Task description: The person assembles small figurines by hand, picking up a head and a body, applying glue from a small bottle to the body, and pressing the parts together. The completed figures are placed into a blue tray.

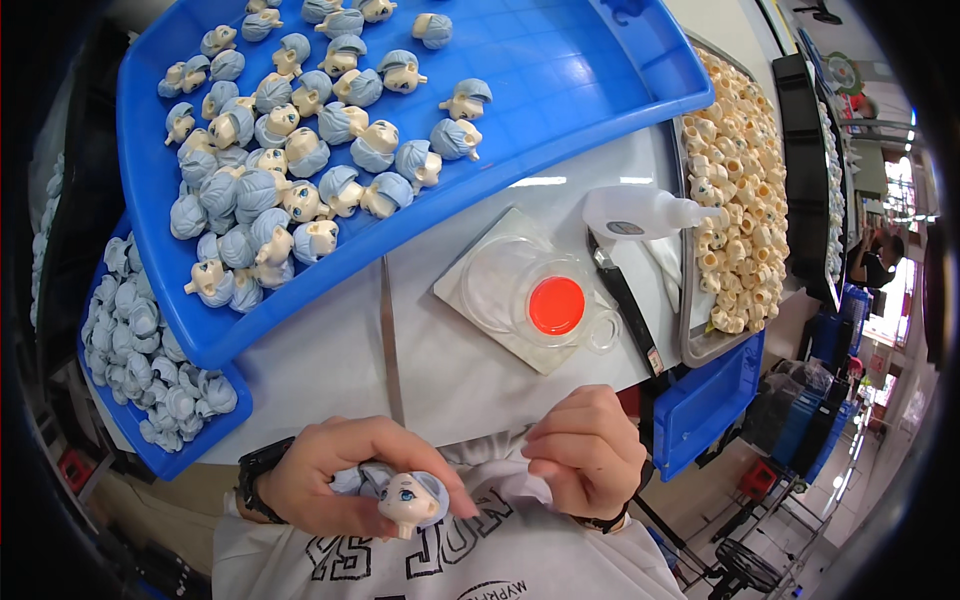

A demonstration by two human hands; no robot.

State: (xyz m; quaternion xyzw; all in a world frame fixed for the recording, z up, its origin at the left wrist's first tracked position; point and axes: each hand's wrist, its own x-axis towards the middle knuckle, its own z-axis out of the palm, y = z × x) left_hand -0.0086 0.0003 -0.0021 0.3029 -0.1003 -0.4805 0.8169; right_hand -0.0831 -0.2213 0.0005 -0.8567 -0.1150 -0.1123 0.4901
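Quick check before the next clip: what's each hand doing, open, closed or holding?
Left hand: closed, holding a doll head.
Right hand: fingers curled; whether it holds anything cannot be told.

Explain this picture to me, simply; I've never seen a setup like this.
There is no machine here: these are a person's bare hands, seen from above by a wide camera worn on the head, so straight edges bend. The left hand holds a doll head with pale blue hair. The right hand is curled beside it; whether it grips anything is unclear.

On the white table, a big blue tray carries many similar heads. A smaller blue tray at left holds loose hair pieces; a metal tray at right holds cream face pieces. Between lie a white bottle and a clear container with a red disc.
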